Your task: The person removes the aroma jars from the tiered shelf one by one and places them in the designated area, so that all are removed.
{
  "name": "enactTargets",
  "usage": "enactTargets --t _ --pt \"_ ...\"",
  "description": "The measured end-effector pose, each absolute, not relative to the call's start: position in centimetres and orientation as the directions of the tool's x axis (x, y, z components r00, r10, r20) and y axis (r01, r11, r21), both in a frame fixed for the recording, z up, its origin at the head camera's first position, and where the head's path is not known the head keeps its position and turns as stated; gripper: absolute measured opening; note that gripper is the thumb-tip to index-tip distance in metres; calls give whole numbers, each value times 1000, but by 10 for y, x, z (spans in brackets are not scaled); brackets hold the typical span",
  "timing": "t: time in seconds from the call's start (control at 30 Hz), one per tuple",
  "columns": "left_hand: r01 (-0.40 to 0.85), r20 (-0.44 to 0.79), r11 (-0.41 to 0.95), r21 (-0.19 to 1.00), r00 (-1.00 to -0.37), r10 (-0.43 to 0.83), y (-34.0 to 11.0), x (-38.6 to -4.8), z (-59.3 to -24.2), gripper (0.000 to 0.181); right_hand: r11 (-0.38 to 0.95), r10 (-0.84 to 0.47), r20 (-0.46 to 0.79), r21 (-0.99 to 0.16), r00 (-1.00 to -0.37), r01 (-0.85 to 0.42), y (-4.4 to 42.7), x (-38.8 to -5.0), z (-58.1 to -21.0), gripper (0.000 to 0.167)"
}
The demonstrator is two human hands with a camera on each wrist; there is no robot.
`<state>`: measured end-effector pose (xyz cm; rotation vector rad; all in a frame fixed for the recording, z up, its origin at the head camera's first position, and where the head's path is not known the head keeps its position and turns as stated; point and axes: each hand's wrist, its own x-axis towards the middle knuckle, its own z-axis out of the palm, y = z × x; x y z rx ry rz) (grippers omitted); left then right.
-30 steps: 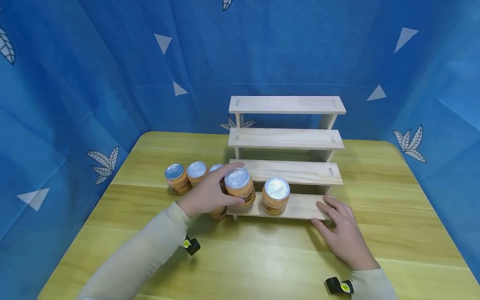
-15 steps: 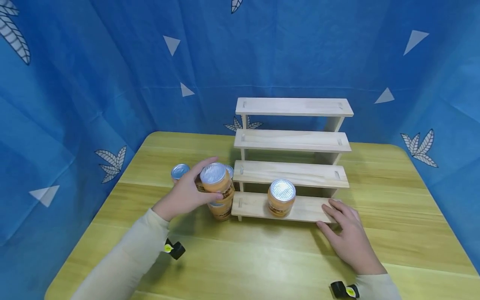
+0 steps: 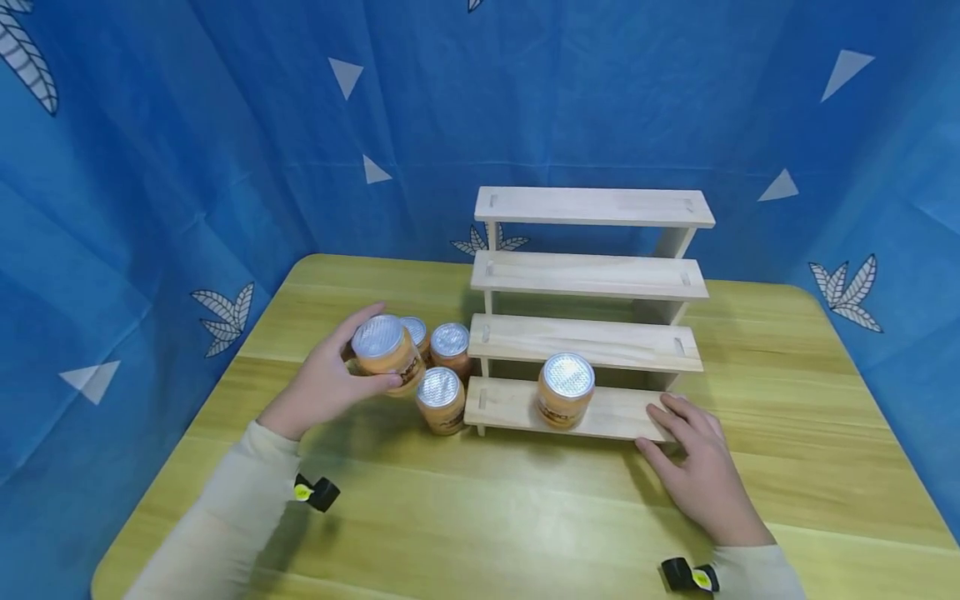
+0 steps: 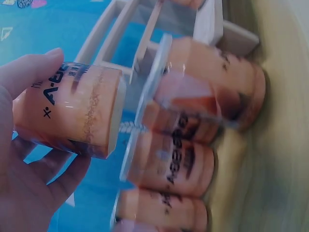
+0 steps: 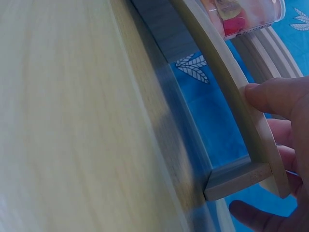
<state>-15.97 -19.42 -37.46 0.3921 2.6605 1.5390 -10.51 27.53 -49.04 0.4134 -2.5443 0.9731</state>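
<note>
In the head view my left hand (image 3: 318, 387) holds an orange jar with a silver lid (image 3: 390, 357) between thumb and fingers. The left wrist view shows this held jar (image 4: 72, 108) raised clear of the other jars. Similar jars (image 3: 441, 404) stand on the table left of the wooden tiered rack (image 3: 588, 343), some partly hidden behind the held one. One jar (image 3: 566, 392) sits upright on the lowest shelf. My right hand (image 3: 697, 467) grips that shelf's right end; its thumb (image 5: 270, 96) presses the front edge in the right wrist view.
The wooden table (image 3: 525, 517) extends in front of the rack and to both sides. Blue patterned cloth (image 3: 585, 92) hangs behind and beside the table. The rack's upper shelves (image 3: 592, 205) step up toward the back. Black wrist straps show at both sleeves.
My left hand has carried its jar leftward, from the lowest shelf's left end to beside the other jars. My right hand stays at the shelf end. The head view has shifted slightly.
</note>
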Motion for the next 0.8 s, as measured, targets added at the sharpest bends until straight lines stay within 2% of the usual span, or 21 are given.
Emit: enactTargets --t 0.4,0.8 --pt "190 67 587 787 -972 225 -211 -162 -398 96 724 -139 442 -565 -886 -395 277 -107 -492 49" --pt "212 30 650 730 -960 279 -203 -169 -423 96 728 -141 432 -564 -891 -390 278 -105 -491 49"
